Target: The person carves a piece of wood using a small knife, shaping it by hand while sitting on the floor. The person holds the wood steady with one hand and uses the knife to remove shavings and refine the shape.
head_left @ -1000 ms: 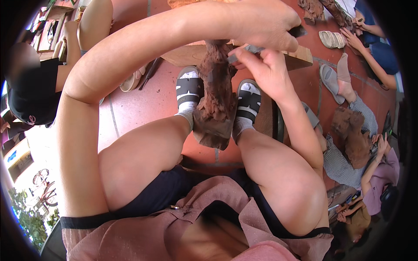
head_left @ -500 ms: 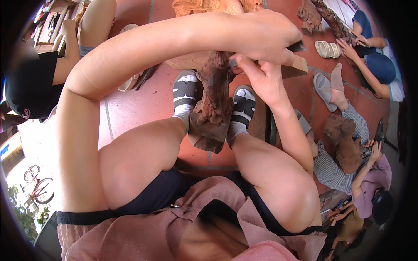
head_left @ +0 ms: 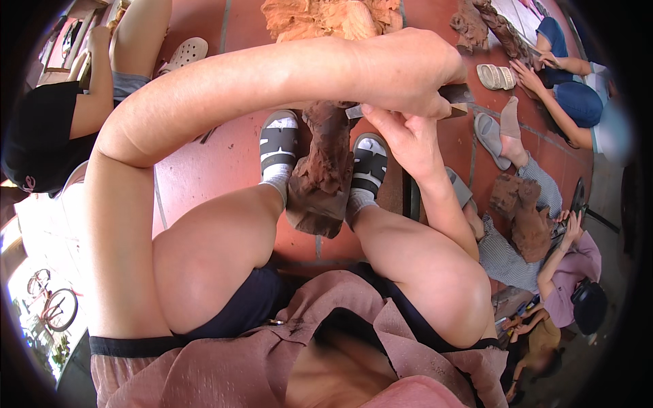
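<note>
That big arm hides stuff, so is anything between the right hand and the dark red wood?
Only the metal blade, poking from the right hand toward the upper part of the dark red wood. Nothing else visible blocks that gap. The left forearm crosses above it in the picture.

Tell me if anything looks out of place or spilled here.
The beige sandals lie unworn on the tiled floor at upper right, slightly odd for a workspace. No spilled liquid shows around the dark wood piece.
</note>
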Tool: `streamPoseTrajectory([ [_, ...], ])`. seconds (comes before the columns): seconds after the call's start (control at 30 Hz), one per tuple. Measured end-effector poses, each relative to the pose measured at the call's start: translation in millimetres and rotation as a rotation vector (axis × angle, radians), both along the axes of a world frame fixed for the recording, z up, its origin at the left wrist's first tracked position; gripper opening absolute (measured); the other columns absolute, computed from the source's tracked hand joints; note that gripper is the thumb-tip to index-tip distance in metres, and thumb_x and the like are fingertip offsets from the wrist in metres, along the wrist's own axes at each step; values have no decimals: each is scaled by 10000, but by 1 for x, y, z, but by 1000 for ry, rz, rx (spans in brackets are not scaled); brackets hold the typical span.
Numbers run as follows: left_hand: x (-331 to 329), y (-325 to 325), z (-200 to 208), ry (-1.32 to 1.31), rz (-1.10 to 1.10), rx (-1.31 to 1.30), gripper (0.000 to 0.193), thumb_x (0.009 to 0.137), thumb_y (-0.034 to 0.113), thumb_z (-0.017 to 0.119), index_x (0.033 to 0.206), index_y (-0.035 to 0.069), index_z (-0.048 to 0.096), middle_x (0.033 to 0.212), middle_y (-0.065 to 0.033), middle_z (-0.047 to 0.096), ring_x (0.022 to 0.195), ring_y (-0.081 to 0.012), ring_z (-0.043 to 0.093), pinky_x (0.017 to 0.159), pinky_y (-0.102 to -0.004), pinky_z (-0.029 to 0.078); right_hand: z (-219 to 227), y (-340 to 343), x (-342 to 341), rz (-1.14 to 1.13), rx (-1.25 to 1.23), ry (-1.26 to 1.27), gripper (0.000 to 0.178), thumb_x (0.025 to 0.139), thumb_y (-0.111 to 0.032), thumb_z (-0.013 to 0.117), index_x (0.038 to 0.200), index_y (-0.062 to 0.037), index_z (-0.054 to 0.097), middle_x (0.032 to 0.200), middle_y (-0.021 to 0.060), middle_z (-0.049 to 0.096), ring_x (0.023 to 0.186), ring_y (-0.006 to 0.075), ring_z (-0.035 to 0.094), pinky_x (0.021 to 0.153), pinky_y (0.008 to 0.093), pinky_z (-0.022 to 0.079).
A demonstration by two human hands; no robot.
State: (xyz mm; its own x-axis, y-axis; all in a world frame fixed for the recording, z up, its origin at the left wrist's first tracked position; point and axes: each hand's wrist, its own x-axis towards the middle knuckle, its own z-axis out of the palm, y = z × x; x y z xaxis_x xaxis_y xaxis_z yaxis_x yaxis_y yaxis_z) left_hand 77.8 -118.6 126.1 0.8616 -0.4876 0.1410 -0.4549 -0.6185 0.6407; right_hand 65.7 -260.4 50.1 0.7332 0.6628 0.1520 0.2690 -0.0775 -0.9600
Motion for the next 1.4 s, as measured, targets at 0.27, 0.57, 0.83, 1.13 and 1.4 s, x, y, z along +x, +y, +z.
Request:
streamPoseTrajectory([
  [0.27, -3, 4, -10, -116, -28, -94, 232, 722, 172, 639, 902, 28, 666, 731, -176, 642, 720, -345, 642, 673, -429, 513, -10, 6, -1, -82, 14, -145, 151, 836, -52, 663, 950, 42, 632, 843, 61, 658, 783, 133, 620, 669, 284, 497],
  [0.57, -12, 13, 2, -27, -117, -245, 268, 792, 176, 641, 986, -8, 628, 785, -119, 614, 700, -235, 603, 632, -346, 486, 19, -9, 0, 70, 30, 180, 110, 837, -24, 667, 903, 46, 613, 796, 78, 653, 724, 132, 632, 644, 261, 511],
  [0.83, -83, 118, -71, 362, 619, -536, 234, 827, 248, 708, 797, 81, 547, 708, 26, 555, 636, -49, 522, 546, -208, 443, 14, -6, -5, 152, 25, 24, 149, 797, -67, 728, 869, 21, 633, 823, 95, 678, 719, 104, 642, 657, 237, 514],
  [1.13, -131, 62, -144, 614, 541, -415, 896, 578, 475, 857, 1193, -49, 471, 1067, -205, 604, 1047, -317, 577, 914, -380, 447, 3, -2, -2, 59, 39, 128, 120, 788, -58, 730, 843, 11, 650, 871, 113, 687, 828, 133, 650, 735, 251, 511],
  [1.4, -130, 51, -146, 651, 500, -525, 961, 587, 440, 852, 1250, -71, 378, 1064, -242, 605, 1044, -332, 582, 912, -367, 450, 11, 4, -8, 31, -91, -113, 100, 790, -44, 726, 823, 6, 645, 809, 71, 678, 680, 49, 592, 605, 196, 473],
])
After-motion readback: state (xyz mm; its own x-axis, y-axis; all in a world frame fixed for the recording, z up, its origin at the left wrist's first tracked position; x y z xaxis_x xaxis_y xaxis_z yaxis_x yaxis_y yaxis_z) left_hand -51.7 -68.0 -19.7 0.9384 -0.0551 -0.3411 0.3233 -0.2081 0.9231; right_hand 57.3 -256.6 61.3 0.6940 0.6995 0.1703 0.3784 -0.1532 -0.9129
